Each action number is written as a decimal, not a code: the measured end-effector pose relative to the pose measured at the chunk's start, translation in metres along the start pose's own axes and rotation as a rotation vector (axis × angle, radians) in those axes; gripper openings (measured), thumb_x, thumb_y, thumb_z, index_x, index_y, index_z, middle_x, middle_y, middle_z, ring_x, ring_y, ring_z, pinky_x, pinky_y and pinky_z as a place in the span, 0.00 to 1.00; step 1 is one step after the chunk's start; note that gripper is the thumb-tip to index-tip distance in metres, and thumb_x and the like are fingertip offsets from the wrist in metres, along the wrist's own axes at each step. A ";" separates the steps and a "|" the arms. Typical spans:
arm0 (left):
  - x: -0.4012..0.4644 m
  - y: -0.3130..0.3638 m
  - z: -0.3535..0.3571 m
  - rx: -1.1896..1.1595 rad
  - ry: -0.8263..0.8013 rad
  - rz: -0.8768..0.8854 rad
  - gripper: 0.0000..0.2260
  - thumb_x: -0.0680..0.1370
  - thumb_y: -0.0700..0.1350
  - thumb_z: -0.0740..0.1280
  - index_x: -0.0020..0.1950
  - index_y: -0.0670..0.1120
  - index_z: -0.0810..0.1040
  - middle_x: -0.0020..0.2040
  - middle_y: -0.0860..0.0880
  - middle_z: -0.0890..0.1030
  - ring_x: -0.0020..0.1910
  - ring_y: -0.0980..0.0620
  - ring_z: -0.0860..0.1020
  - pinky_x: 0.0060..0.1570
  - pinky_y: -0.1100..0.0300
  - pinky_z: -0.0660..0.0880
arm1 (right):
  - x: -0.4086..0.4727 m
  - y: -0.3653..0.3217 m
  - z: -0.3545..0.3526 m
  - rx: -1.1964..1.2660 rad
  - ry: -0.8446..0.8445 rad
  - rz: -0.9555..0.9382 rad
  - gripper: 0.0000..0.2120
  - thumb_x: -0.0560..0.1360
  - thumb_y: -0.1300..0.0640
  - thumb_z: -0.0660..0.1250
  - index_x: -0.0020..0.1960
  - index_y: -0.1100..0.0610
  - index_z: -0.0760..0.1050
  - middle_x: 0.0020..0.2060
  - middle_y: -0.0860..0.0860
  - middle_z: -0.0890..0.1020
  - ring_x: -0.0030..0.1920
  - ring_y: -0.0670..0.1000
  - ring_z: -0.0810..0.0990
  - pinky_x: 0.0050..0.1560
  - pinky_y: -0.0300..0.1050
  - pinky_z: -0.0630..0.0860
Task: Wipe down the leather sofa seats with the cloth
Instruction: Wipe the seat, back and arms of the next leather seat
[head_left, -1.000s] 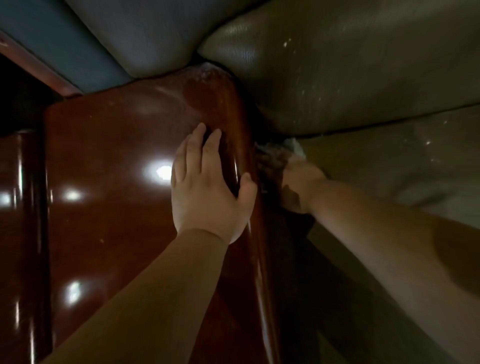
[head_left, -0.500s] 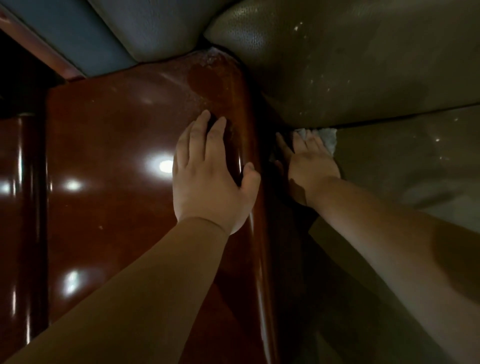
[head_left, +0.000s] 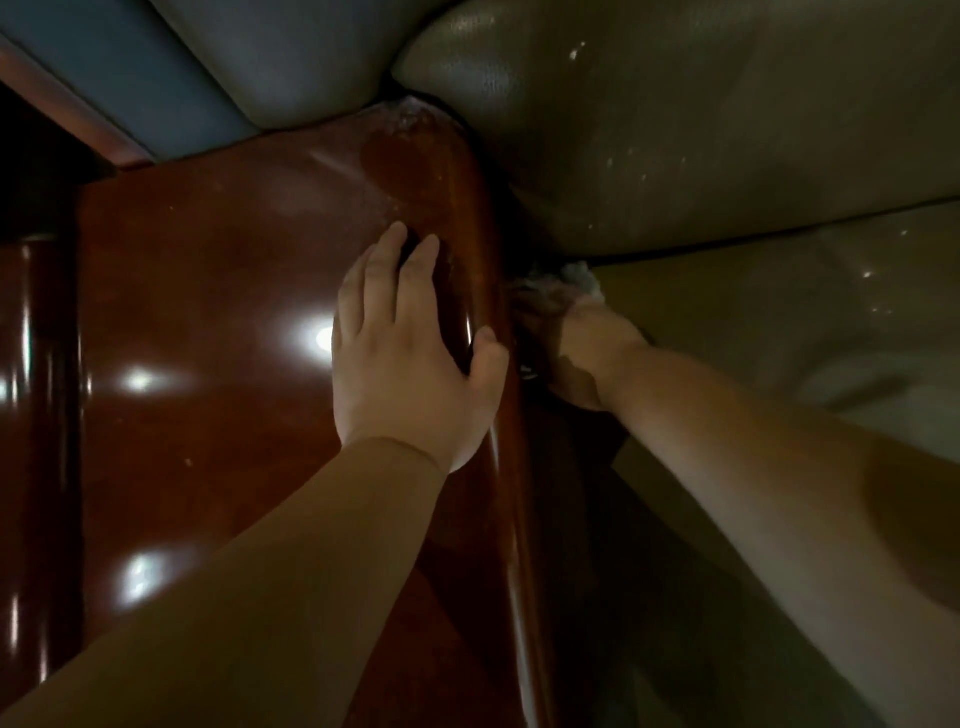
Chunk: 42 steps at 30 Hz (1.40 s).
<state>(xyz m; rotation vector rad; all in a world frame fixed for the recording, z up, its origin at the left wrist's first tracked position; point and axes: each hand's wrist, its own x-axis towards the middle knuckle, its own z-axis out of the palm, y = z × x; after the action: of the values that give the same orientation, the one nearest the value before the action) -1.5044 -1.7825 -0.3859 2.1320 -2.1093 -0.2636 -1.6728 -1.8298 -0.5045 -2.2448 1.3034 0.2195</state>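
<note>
Left hand flat on the wooden armrest, right hand pushing a cloth into the sofa's corner.

At far left a dark glossy wooden post (head_left: 36, 441) stands beside the wide, polished reddish-brown wooden armrest (head_left: 218, 312), which carries bright light reflections. The left hand (head_left: 410, 364) lies flat on it, fingers straight and slightly spread, thumb at the rounded inner edge. Above, a grey-blue leather cushion (head_left: 291, 57) meets the armrest's end. Right of the armrest, in the dark gap, the right hand (head_left: 582, 348) presses a pale crumpled cloth (head_left: 576, 278) into the corner where the olive-brown leather backrest (head_left: 701, 130) meets the olive-brown leather seat cushion (head_left: 805, 322) (its fingers are blurred and shadowed, so I cannot tell whether they curl around the cloth).
</note>
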 end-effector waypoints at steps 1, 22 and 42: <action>0.000 -0.001 0.000 0.005 0.000 -0.003 0.36 0.78 0.62 0.59 0.84 0.49 0.60 0.84 0.48 0.58 0.82 0.46 0.55 0.82 0.48 0.54 | -0.005 0.010 -0.001 0.022 0.028 0.091 0.27 0.84 0.47 0.59 0.81 0.51 0.63 0.80 0.54 0.64 0.80 0.59 0.62 0.79 0.58 0.53; -0.001 0.000 0.000 0.002 -0.006 0.007 0.37 0.78 0.62 0.61 0.84 0.48 0.61 0.84 0.46 0.58 0.82 0.44 0.55 0.82 0.46 0.54 | -0.070 0.042 0.000 0.052 0.212 0.555 0.35 0.84 0.36 0.40 0.84 0.53 0.56 0.82 0.54 0.61 0.82 0.59 0.54 0.83 0.57 0.49; -0.001 -0.001 -0.002 0.014 -0.020 0.006 0.36 0.78 0.62 0.60 0.84 0.48 0.61 0.84 0.46 0.59 0.82 0.44 0.56 0.82 0.45 0.57 | -0.017 0.013 0.003 -0.001 -0.013 0.063 0.32 0.84 0.39 0.41 0.85 0.51 0.53 0.84 0.51 0.53 0.83 0.58 0.48 0.82 0.52 0.40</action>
<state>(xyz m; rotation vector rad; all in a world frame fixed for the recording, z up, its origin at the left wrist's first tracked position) -1.5032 -1.7817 -0.3843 2.1392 -2.1345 -0.2717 -1.6919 -1.8204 -0.5053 -2.2009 1.3690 0.2573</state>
